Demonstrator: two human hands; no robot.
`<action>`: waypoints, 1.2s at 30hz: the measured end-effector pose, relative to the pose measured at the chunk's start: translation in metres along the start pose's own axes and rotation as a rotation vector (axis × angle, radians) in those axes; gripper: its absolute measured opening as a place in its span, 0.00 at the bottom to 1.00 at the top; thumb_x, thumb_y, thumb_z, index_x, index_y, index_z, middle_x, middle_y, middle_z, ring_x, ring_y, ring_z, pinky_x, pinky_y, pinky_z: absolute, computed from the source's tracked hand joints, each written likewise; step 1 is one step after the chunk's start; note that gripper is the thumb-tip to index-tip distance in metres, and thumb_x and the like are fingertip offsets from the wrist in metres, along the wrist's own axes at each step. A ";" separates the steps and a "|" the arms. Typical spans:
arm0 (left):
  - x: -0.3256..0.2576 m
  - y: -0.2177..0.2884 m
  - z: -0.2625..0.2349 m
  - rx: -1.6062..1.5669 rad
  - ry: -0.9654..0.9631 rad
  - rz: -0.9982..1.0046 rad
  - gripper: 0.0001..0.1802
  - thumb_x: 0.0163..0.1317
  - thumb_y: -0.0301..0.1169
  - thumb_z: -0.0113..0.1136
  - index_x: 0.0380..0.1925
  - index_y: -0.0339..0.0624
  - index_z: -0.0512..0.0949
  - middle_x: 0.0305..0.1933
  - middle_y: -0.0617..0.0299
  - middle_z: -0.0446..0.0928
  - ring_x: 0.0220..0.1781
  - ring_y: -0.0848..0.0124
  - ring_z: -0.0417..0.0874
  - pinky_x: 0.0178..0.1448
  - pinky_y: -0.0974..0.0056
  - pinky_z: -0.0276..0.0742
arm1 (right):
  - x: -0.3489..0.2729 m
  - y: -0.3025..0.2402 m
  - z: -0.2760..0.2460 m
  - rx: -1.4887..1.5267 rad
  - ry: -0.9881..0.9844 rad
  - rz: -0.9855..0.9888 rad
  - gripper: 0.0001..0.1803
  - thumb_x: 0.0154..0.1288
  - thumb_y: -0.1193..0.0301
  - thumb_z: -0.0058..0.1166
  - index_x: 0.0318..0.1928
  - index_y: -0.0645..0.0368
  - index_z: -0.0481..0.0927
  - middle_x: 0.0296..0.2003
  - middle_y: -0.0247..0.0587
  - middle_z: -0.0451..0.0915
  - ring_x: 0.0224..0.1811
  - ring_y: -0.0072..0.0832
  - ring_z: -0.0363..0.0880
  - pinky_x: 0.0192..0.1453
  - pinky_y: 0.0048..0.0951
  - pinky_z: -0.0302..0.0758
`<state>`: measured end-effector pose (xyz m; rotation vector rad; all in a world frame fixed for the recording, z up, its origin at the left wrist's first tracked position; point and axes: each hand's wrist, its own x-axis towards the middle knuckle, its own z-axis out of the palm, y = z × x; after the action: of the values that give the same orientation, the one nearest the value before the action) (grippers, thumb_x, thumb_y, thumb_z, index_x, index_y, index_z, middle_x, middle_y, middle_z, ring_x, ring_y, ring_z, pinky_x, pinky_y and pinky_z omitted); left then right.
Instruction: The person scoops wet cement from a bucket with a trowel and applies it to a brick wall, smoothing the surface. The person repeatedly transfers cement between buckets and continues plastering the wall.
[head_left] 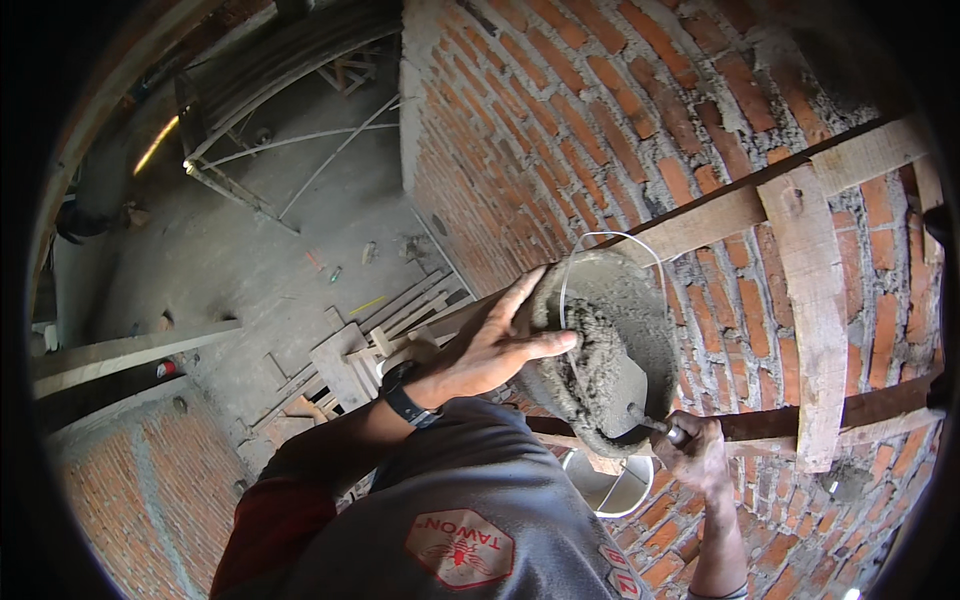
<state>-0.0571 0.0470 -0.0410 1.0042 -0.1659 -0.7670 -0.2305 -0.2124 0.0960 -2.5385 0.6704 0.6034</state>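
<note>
Mortar [600, 365], grey and wet, is sitting heaped inside a mortar-caked bucket [640, 300] that the person is holding tilted up against a red brick wall [560, 110]. The left hand [492, 345] is lying spread over the bucket's near rim, fingers apart and flat on the crusted outside, thumb reaching onto the mortar; a dark wristwatch [408, 402] is showing on that wrist. The right hand [697, 450] is gripping closed around the handle of a trowel [650, 425], whose blade is digging into the low part of the mortar, just under the bucket's lower edge. A thin wire bail [610, 240] is arching over the bucket's top. Behind the bucket, 2 rough wooden planks are crossing the brickwork: an angled one [720, 215] running upward to the right, and an upright one [815, 310] nailed across it. Below the right hand, a second, pale bucket [615, 490] is sitting partly hidden. Far beneath, on the left, a dusty concrete floor [250, 260] is carrying scattered timber pieces [350, 360] and a metal frame [260, 150]. The person's grey shirt [470, 500] is filling the lower edge.
</note>
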 end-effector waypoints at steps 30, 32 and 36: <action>0.124 -0.086 -0.036 -0.250 -0.407 0.289 0.23 0.77 0.31 0.52 0.69 0.39 0.71 0.69 0.56 0.74 0.72 0.67 0.73 0.77 0.59 0.66 | -0.012 -0.150 -0.108 -0.288 0.615 -0.299 0.18 0.67 0.59 0.67 0.31 0.63 0.80 0.18 0.40 0.76 0.19 0.32 0.74 0.27 0.36 0.72; 0.125 -0.087 -0.040 0.184 -0.298 0.516 0.23 0.76 0.30 0.54 0.69 0.41 0.71 0.68 0.57 0.75 0.71 0.68 0.74 0.76 0.60 0.69 | 0.012 -0.179 -0.114 -0.324 0.651 -0.454 0.18 0.69 0.60 0.67 0.33 0.62 0.79 0.19 0.43 0.77 0.19 0.38 0.76 0.26 0.38 0.72; 0.134 -0.087 -0.044 0.046 -0.276 0.414 0.17 0.76 0.29 0.54 0.62 0.39 0.79 0.65 0.58 0.77 0.67 0.67 0.78 0.74 0.61 0.71 | 0.038 -0.241 -0.117 -0.283 0.632 -0.533 0.10 0.69 0.68 0.66 0.38 0.61 0.80 0.24 0.46 0.85 0.22 0.38 0.83 0.27 0.36 0.77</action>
<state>0.0173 -0.0354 -0.1641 0.8653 -0.6131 -0.5183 -0.0360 -0.0969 0.2437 -3.0085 0.0621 -0.3251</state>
